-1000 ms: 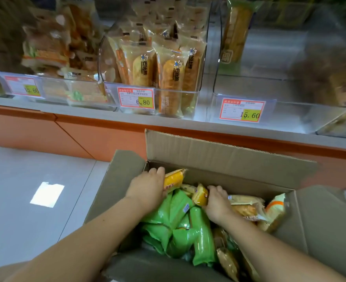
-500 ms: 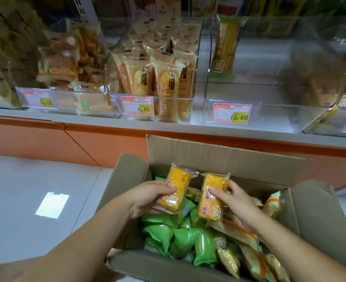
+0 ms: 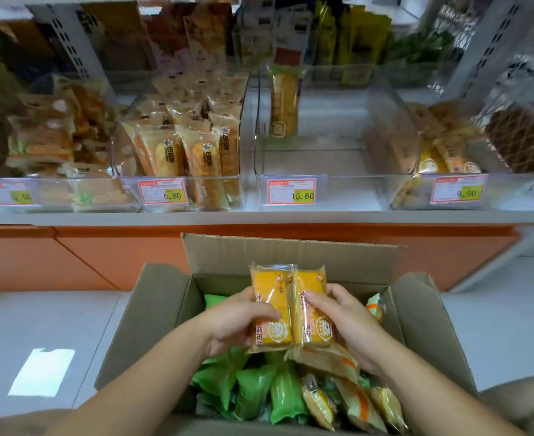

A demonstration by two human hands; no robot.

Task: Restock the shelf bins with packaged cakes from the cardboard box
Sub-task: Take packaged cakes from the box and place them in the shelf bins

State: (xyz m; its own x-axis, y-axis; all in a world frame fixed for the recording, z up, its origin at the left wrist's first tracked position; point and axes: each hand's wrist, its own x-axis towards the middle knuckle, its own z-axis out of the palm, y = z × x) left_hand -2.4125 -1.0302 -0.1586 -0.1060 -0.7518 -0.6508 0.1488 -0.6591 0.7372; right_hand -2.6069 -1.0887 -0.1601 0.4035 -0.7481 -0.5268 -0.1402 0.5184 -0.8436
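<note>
Left hand: fingers curled round the left cake pack, thumb across its front.
Right cake pack: upright, its edge touching the left one, both just above the box; probably squared up to shelve as a pair.
Right hand: pinches the right pack.
Cardboard box: open on the floor below the shelf, green packs inside.
Far-right bin: holds similar-looking yellow packs, so it is the likely destination.

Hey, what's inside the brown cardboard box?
Green plastic-wrapped packs on the left, orange-striped clear cake packs on the right. The left hand and right hand, each holding a yellow cake pack, cover the middle; lower layers are hidden.
</note>
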